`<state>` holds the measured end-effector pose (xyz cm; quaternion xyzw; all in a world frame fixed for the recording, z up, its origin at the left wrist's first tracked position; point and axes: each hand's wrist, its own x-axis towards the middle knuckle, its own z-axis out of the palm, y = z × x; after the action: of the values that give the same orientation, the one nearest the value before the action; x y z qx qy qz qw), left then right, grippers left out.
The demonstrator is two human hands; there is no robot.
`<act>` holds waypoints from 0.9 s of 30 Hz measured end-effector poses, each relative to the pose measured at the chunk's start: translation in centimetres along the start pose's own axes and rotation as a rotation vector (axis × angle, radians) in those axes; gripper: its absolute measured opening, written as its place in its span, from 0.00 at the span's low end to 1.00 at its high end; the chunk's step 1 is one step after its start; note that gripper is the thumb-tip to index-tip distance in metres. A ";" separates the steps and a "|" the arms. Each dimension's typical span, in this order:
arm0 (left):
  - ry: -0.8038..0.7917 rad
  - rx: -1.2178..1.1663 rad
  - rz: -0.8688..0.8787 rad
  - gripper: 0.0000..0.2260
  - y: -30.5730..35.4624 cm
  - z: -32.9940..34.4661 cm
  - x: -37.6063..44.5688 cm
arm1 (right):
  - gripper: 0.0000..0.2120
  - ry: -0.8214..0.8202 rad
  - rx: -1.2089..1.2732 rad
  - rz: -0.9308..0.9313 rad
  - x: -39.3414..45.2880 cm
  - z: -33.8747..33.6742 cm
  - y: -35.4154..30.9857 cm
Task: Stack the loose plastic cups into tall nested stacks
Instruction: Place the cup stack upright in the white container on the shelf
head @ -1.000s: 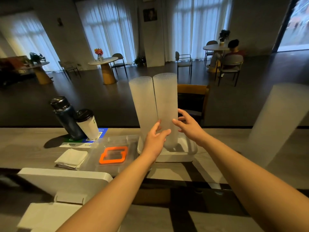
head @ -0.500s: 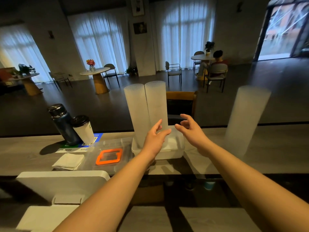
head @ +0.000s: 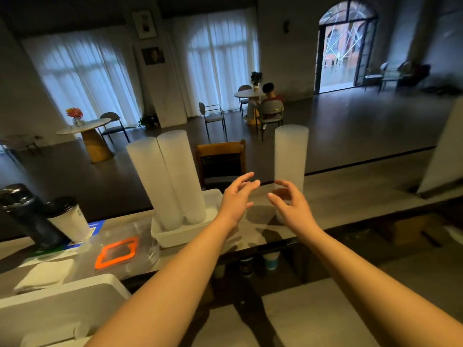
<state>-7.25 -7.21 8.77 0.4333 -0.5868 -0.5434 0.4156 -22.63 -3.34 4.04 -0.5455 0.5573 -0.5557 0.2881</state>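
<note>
Two tall nested stacks of frosted plastic cups (head: 167, 176) lean side by side in a white tray (head: 185, 235) on the counter. A third tall cup stack (head: 290, 156) stands upright on the counter to the right. My left hand (head: 235, 199) is open, fingers spread, just right of the tray and touching nothing. My right hand (head: 292, 207) is open too, fingers curled, right in front of the third stack's lower part without gripping it.
At the left stand a dark flask (head: 27, 216) and a lidded paper cup (head: 71, 220). A clear lid with an orange seal (head: 117, 251) and a folded napkin (head: 43, 275) lie nearby. A white screen (head: 62, 304) is at near left. A wooden chair (head: 220, 159) stands behind the counter.
Both hands left the two stacks in the tray and moved right toward the third stack. The view swung right, bringing that stack to the middle.
</note>
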 end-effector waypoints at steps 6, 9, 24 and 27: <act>-0.008 0.087 0.005 0.16 -1.1 3.5 2.1 | 0.12 0.254 0.007 0.053 0.2 -4.1 1.4; -0.008 0.083 -0.047 0.19 -1.4 4.7 3.4 | 0.19 0.267 -0.030 0.127 1.3 -5.1 2.1; -0.069 -0.128 -0.237 0.20 -1.3 6.2 6.1 | 0.13 -0.030 0.205 0.232 4.6 -4.5 3.3; -0.055 -0.075 -0.150 0.19 -0.6 5.2 5.9 | 0.08 -0.039 0.216 0.205 4.6 -3.9 1.9</act>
<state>-13.86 -11.50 7.94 0.4452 -0.5432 -0.6060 0.3735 -27.93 -6.82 4.42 -0.4626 0.5413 -0.5692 0.4110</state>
